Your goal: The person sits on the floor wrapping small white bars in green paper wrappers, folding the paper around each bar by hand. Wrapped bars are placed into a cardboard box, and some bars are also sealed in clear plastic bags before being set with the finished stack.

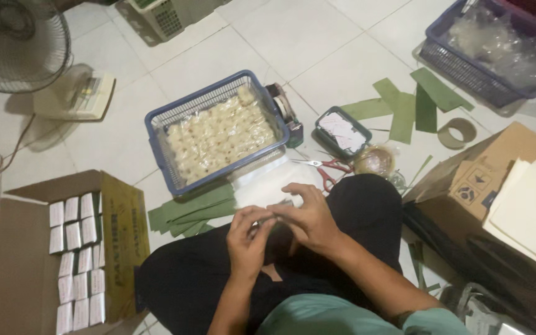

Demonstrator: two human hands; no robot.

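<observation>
While seated on floor: left hand and right hand pinched together over lap, fingers curled on small item, identity unclear. Step, judged: wrapping. Basket of pale pieces ahead; next calls for leaf strips.

Two blue mesh baskets sit on the tiled floor, one in the middle filled with pale wrapped pieces too many to count, one far right holding clear bags. There are two cardboard boxes (the near-left one packed with small white packets in rows, the right one under pale sheets). One fan, one pair of red-handled scissors, one tape roll and two hands complete the count.
</observation>
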